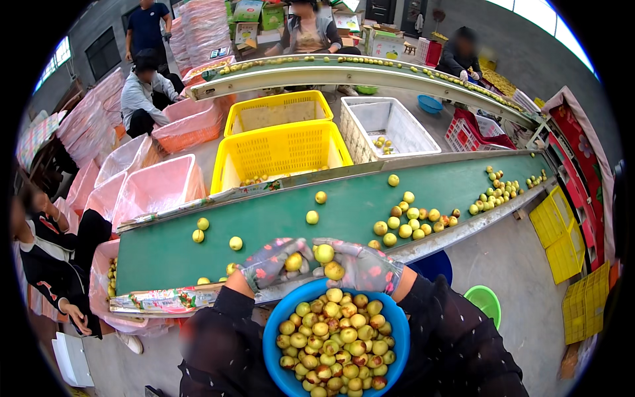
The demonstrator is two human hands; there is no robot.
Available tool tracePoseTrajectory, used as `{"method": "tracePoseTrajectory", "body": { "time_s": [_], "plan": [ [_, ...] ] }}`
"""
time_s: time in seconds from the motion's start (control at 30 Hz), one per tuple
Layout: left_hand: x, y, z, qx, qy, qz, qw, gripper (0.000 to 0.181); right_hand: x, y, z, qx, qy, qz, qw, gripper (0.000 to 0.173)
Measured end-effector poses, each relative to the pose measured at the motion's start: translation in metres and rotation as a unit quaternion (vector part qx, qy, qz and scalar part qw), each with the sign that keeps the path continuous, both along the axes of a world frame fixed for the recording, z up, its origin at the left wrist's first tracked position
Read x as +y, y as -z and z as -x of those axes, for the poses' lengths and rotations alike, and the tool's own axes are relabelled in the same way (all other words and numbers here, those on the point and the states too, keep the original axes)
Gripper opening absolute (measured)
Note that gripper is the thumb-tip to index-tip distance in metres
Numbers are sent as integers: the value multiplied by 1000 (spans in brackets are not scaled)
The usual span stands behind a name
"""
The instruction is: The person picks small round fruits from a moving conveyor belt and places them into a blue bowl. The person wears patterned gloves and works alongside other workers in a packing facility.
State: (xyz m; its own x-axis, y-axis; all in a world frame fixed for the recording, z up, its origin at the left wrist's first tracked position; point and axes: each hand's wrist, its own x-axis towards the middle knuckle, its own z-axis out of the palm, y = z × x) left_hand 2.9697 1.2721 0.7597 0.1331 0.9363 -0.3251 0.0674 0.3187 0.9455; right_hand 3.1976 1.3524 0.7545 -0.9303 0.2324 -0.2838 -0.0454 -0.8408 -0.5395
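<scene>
Both my hands wear grey floral gloves and meet above the near rim of a green conveyor belt (278, 208). My left hand (273, 260) curls around a yellow-green jujube fruit (293, 262). Two more fruits, one upper (324, 253) and one lower (334, 271), rest against the fingers of my right hand (364, 268). Just below my hands, a blue plastic basin (270, 342) sits at my lap, heaped with jujubes (342, 342), many with brown patches. Loose jujubes lie on the belt, with a cluster (414, 218) right of my hands and a few single ones to the left.
Beyond the belt stand yellow crates (283, 144), a white crate (364, 144) and pink-lined baskets (156, 183). A second conveyor (347, 77) runs behind them, with people seated along it. Another person (54, 258) sits at the left end. A green basin (483, 302) is on the floor at right.
</scene>
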Motion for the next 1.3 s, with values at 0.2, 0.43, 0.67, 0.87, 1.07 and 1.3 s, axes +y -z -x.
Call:
{"method": "tracePoseTrajectory", "body": {
  "time_s": [0.2,0.43,0.67,0.87,1.07,1.3],
  "plan": [
    [14,10,39,353,-107,-84,926,31,9,12,-12,-66,43,-71,994,42],
    [-13,36,60,518,-19,0,855,37,-2,-20,-27,-104,-308,-316,891,37],
    [-3,4,25,488,50,50,870,41,-44,-4,-50,-38,-514,-547,660,39],
    [-13,-2,11,574,37,-105,811,43,5,-17,-76,0,-324,-601,730,27],
    [8,-15,-2,595,152,-99,783,51,140,34,-136,-325,156,-811,460,35],
    [-5,-19,8,546,61,9,836,48,147,29,-136,-428,-59,-745,508,32]
  ]
}}
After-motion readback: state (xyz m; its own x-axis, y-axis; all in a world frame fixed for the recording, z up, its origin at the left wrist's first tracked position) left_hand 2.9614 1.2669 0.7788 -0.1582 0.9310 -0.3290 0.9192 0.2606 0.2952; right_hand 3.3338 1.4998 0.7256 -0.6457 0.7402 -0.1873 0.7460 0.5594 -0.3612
